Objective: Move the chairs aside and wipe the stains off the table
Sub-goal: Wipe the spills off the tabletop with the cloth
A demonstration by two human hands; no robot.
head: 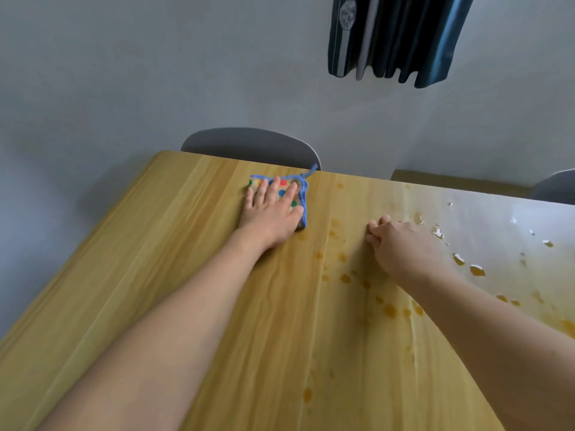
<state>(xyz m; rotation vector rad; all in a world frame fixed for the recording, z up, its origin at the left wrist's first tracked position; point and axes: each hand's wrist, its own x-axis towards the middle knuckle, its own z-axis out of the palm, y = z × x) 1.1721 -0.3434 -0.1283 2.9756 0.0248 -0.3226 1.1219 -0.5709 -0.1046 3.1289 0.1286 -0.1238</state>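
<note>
Pale wooden table [161, 275] — amber stains [389, 309] right of the folded polka-dot cloth [300, 194] near its far edge, blue loop pointing toward a grey chair [249, 144]. Left hand [270, 209] presses flat on the cloth; right hand [401, 244] curled, empty — dark clothes [398, 35] overhead.

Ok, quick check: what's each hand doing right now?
Left hand: open, fingers straight, pressing flat on the dotted cloth.
Right hand: fingers curled, holding nothing, knuckles resting on the table.
</note>
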